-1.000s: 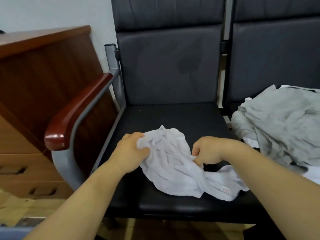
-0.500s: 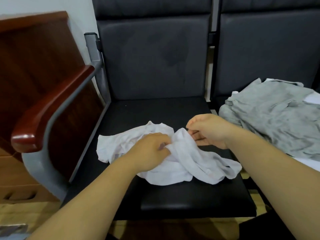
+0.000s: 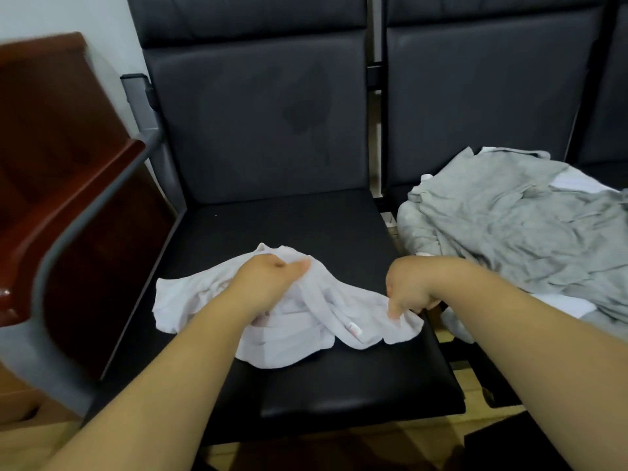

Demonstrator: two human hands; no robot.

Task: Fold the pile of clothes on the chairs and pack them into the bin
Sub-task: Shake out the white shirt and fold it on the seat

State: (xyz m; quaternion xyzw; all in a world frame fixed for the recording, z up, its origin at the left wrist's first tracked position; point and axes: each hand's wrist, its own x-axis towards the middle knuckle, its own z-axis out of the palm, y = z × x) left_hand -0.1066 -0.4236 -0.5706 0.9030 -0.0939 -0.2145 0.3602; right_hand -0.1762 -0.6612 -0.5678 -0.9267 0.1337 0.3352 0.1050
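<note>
Cloth first: white garment [image 3: 289,338] bunched on near half of left chair seat [image 3: 306,215], long axis running left to right. On its far middle, left hand [image 3: 268,277], thumb and curled fingers pinching a ridge of fabric. At its right end, right hand [image 3: 411,288], fingers curled down and gripping that edge. Both hands on the cloth, neither nearer. Probably spreading it flat for folding, so a pull outward along that axis. Open seat farther off, toward backrest [image 3: 258,130]. Little room rightward: right end close to seat edge, grey pile [image 3: 509,226] just past the gap. Leftward, armrest [image 3: 68,205] well apart. No bin in view.
</note>
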